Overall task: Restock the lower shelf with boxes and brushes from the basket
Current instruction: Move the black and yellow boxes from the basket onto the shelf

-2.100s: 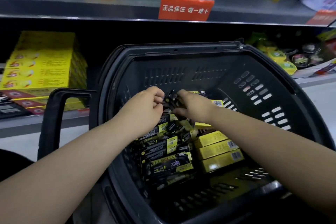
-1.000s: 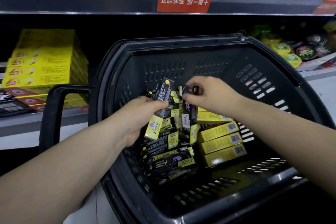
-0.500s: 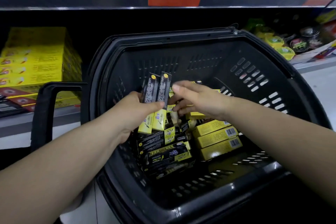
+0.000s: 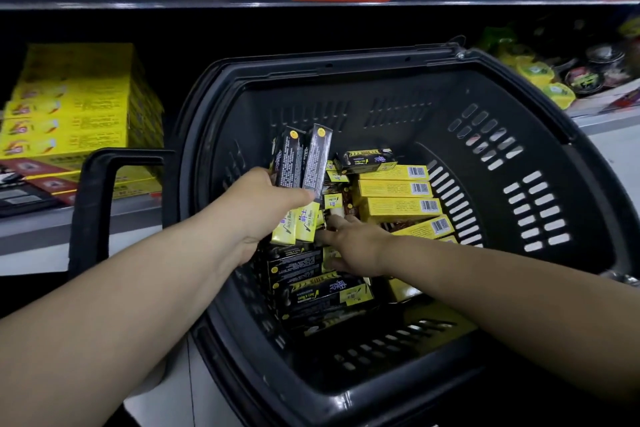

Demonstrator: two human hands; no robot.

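Yellow stacked cartons [image 4: 72, 107] sit left of the black basket [image 4: 519, 87].

right hand [image 4: 356, 246] dropped lower among basket boxes [image 4: 322, 291].

left hand [image 4: 263, 208] gripping two boxes [image 4: 300, 180] (upright), basket [image 4: 519, 253]

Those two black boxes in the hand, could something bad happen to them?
Maybe. The left hand grips both black-and-yellow boxes only near their lower half, side by side, so one might slip out and drop back into the basket. The right hand is reaching into the loose pile of boxes just under them; pulling one out could bump the held pair or topple the yellow boxes stacked beside it.
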